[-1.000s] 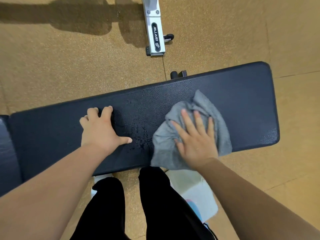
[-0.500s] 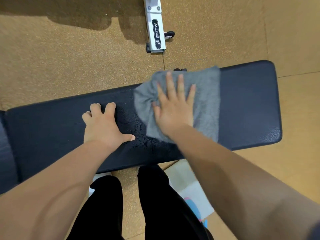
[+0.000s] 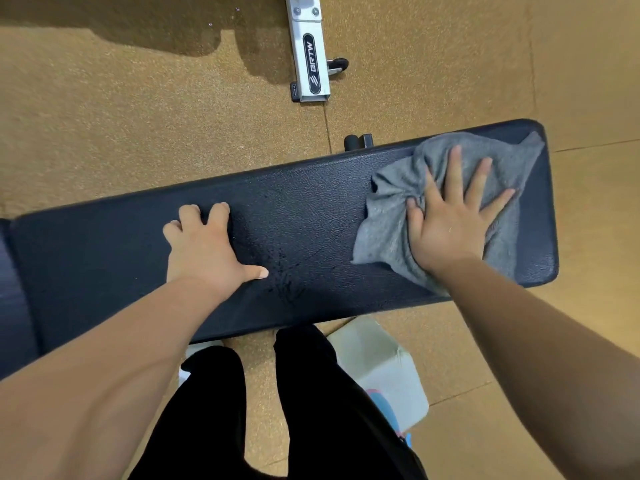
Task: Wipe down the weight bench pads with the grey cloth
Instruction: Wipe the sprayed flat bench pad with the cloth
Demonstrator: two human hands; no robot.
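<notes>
A long dark navy bench pad [image 3: 311,209] lies across the view, with wet droplets near its middle front. The grey cloth [image 3: 388,223] is spread and bunched on the pad's right end. My right hand [image 3: 450,216] presses flat on the cloth with fingers straight and spread. My left hand [image 3: 204,247] rests on the middle of the pad, knuckles bent, fingertips on the surface and thumb out to the right, holding nothing. A second pad [image 3: 14,289] begins at the far left edge.
A silver frame foot with a small black wheel [image 3: 310,60] stands on the brown cork-like floor [image 3: 138,116] behind the bench. A black knob [image 3: 356,142] pokes out behind the pad. My black-trousered legs [image 3: 311,393] and a white container [image 3: 384,368] are in front.
My right hand has swept the cloth from the pad's middle to its right end. The wet patch in the middle looks thinner. My left hand has stayed in place.
</notes>
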